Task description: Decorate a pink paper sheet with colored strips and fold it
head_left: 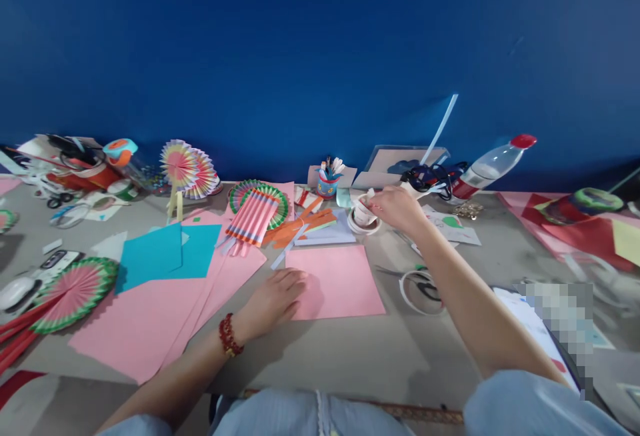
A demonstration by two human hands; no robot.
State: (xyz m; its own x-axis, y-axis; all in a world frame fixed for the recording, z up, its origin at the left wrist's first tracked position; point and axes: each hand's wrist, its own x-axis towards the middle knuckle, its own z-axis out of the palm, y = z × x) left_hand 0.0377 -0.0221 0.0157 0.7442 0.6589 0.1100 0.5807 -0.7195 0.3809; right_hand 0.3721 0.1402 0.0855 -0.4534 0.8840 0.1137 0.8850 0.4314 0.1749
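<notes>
A single head-worn camera looks forward and down from close over the near edge of the tabletop [360, 356], facing its far edge and the blue wall [320, 49] behind, which fills the upper half.

Pink paper sheet [336, 281], turquoise sheets [165, 256], rainbow-striped fans [190, 168], blue wall [320, 56].

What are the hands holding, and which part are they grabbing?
The right hand grips the small white roll, likely tape, by its top edge with the fingertips. The left hand holds nothing; it rests flat on the pink sheet.
</notes>
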